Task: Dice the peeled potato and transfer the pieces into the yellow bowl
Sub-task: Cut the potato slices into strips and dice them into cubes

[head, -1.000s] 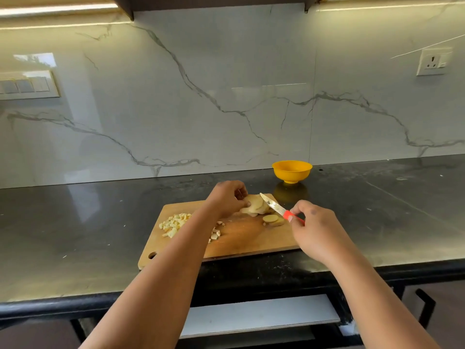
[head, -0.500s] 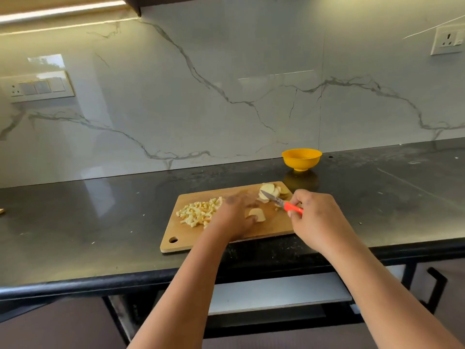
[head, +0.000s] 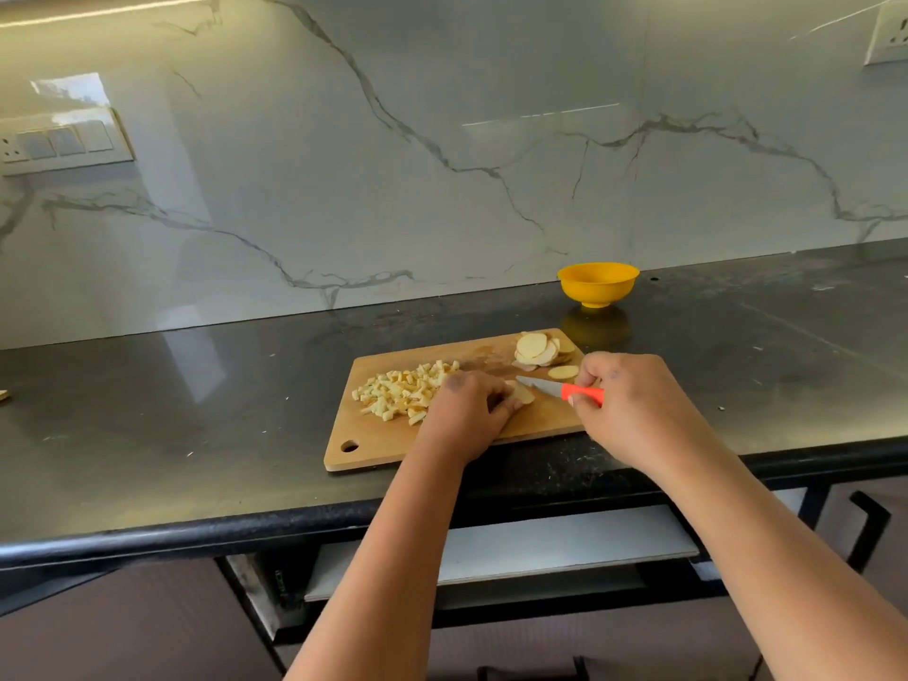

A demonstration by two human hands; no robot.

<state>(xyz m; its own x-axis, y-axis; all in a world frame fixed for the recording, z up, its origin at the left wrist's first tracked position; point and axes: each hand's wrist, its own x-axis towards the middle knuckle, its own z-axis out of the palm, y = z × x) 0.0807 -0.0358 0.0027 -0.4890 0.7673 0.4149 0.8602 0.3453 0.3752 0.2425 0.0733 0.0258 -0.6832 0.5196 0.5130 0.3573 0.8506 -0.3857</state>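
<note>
My left hand (head: 469, 410) presses a small stack of potato slices (head: 522, 394) onto the wooden cutting board (head: 540, 417), fingers curled over them. My right hand (head: 634, 410) grips the orange-handled knife (head: 560, 388), its blade tip touching those slices. Diced potato (head: 400, 393) lies heaped at the board's left. More uncut slices (head: 538, 351) sit at its far right corner. The yellow bowl (head: 598, 284) stands on the dark worktop (head: 196, 410) just beyond the board.
</note>
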